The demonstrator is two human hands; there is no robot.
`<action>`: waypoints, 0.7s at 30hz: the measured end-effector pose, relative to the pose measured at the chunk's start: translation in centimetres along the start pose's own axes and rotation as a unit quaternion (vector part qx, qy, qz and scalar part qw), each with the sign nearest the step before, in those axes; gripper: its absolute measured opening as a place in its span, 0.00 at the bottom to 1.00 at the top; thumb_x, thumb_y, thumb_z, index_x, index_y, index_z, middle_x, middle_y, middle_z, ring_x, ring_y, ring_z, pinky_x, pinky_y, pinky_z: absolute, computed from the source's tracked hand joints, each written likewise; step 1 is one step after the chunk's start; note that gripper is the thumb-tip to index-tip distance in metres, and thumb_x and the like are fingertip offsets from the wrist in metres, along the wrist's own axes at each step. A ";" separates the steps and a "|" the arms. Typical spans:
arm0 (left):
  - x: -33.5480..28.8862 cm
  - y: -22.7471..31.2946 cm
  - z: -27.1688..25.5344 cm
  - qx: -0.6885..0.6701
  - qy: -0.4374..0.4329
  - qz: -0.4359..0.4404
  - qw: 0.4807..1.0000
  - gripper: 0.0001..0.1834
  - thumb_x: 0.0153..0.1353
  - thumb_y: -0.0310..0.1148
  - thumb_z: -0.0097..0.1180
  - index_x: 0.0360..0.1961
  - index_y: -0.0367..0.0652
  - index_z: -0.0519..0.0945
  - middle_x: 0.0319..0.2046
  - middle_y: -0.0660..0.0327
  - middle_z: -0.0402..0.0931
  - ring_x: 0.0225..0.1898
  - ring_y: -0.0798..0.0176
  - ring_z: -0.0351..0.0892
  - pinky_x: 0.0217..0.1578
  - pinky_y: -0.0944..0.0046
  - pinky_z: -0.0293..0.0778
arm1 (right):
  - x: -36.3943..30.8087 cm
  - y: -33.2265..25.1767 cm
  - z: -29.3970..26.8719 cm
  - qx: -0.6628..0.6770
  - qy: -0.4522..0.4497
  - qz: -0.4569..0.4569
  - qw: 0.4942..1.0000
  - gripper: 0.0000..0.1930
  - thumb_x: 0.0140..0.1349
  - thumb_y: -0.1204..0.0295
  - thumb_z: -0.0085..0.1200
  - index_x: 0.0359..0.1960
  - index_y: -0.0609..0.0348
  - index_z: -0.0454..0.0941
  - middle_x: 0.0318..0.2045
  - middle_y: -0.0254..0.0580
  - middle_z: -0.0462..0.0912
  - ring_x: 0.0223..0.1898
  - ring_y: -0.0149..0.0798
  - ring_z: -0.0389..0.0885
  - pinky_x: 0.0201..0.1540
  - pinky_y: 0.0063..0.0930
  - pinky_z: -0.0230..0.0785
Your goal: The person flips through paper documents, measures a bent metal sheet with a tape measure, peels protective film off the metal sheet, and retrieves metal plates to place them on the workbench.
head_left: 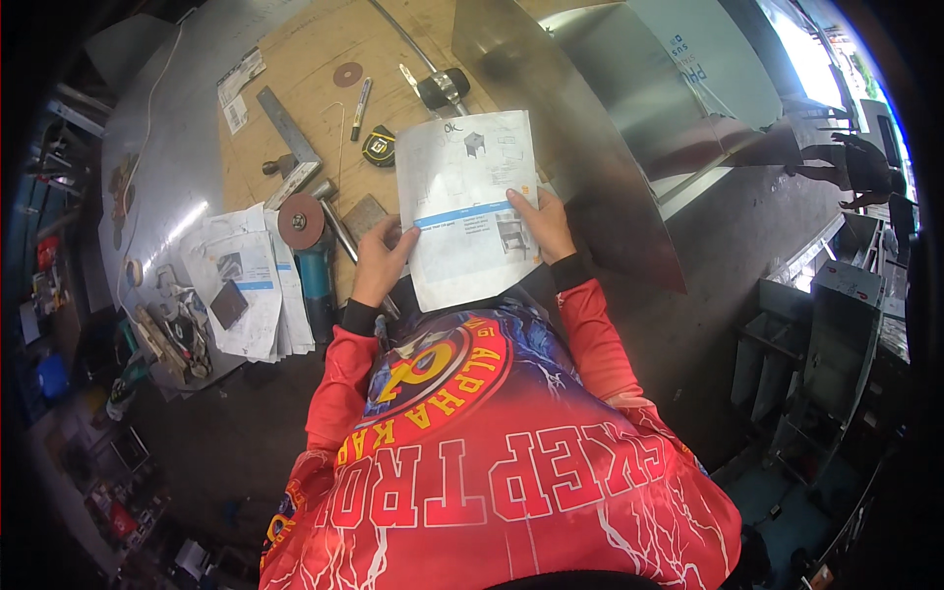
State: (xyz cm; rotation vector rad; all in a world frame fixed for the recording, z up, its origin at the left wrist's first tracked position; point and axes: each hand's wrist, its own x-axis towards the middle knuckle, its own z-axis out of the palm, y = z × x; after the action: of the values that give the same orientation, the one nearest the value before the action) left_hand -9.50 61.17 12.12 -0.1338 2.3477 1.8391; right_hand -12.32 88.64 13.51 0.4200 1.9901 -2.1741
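Between my two hands I hold up a sheet of paper (pixel 457 246) with line drawings, a blue band and small orange marks. My left hand (pixel 382 258) pinches its left edge, thumb on the front. On the right edge, my right hand (pixel 549 224) grips it with the thumb over the front as well. The fingers behind the sheet are hidden. Just beyond my left hand lie a tape measure (pixel 379 147) and a metal bar (pixel 337 234). An angle grinder (pixel 313 265) with a reddish disc rests left of that hand.
A steel square (pixel 288 126), a hammer (pixel 278 165), a marker (pixel 362 108) and an abrasive disc (pixel 348 75) lie on cardboard (pixel 305 69). More printed sheets (pixel 258 320) sit at the left. Large sheet metal (pixel 590 147) spans the right. A person (pixel 865 162) stands far right.
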 end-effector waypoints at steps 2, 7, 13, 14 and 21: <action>0.0 0.2 0.1 -0.014 -0.002 0.001 1.000 0.17 0.59 0.34 0.59 0.44 0.30 0.79 0.28 0.55 0.82 0.28 0.69 0.79 0.30 0.67 0.73 | 0.1 -0.1 0.0 -0.006 0.000 0.023 1.000 0.17 0.62 0.69 0.59 0.44 0.73 0.77 0.38 0.45 0.84 0.36 0.29 0.81 0.40 0.24 0.72; 0.0 0.6 0.2 -0.013 -0.008 -0.015 1.000 0.18 0.59 0.34 0.59 0.44 0.29 0.78 0.29 0.54 0.82 0.28 0.69 0.79 0.31 0.68 0.74 | 0.1 -0.3 -0.1 -0.008 -0.008 0.002 1.000 0.17 0.62 0.69 0.59 0.44 0.74 0.77 0.38 0.45 0.84 0.36 0.29 0.81 0.40 0.24 0.72; -0.1 0.9 0.0 -0.008 -0.013 0.000 1.000 0.17 0.59 0.33 0.59 0.44 0.30 0.78 0.29 0.55 0.82 0.28 0.70 0.79 0.31 0.69 0.73 | 0.1 -0.5 0.0 -0.002 -0.005 -0.002 1.000 0.16 0.62 0.69 0.59 0.44 0.72 0.78 0.38 0.45 0.84 0.36 0.29 0.81 0.40 0.24 0.72; -0.1 0.9 0.0 -0.011 -0.009 -0.001 1.000 0.17 0.59 0.33 0.59 0.44 0.30 0.78 0.29 0.55 0.82 0.28 0.70 0.79 0.31 0.69 0.73 | 0.1 -0.5 0.0 -0.004 0.002 -0.001 1.000 0.16 0.62 0.69 0.59 0.44 0.72 0.78 0.38 0.45 0.84 0.36 0.29 0.81 0.40 0.24 0.72; 0.1 1.0 0.1 -0.016 -0.001 0.009 1.000 0.20 0.60 0.34 0.59 0.49 0.31 0.76 0.30 0.55 0.82 0.29 0.70 0.78 0.31 0.68 0.74 | 0.1 -0.6 0.0 -0.015 0.000 0.003 1.000 0.16 0.62 0.68 0.59 0.44 0.72 0.78 0.38 0.45 0.84 0.36 0.29 0.81 0.40 0.24 0.72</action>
State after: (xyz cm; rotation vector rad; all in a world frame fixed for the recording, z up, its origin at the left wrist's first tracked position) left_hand -9.78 61.51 13.06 -0.1160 2.3260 1.8844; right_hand -12.59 88.72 14.00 0.4211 2.0144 -2.1377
